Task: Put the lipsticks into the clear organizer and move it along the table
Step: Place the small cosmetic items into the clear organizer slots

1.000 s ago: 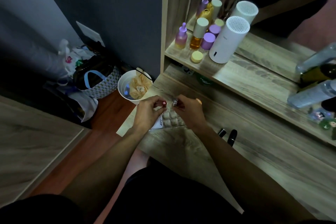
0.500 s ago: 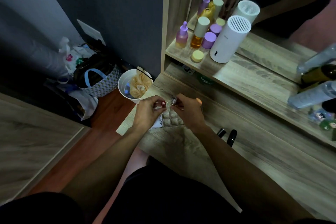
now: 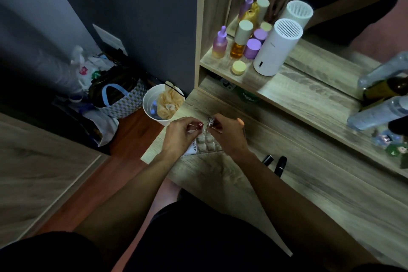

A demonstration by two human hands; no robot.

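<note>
A lipstick is pinched in the left hand, another in the right hand, over the clear organizer; a misaligned drop could tip it off the bench edge

— What's the table made of?
— Matt, grey-grained wood.
— And the organizer?
— Clear, glossy plastic. The two black lipsticks have a shine, and the white cylinder looks like smooth matt plastic.

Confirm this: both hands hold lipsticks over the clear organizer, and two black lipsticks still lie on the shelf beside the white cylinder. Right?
Not quite. In the head view the two black lipsticks lie on the table, right of the right hand, not on the shelf. The rest holds.
</note>
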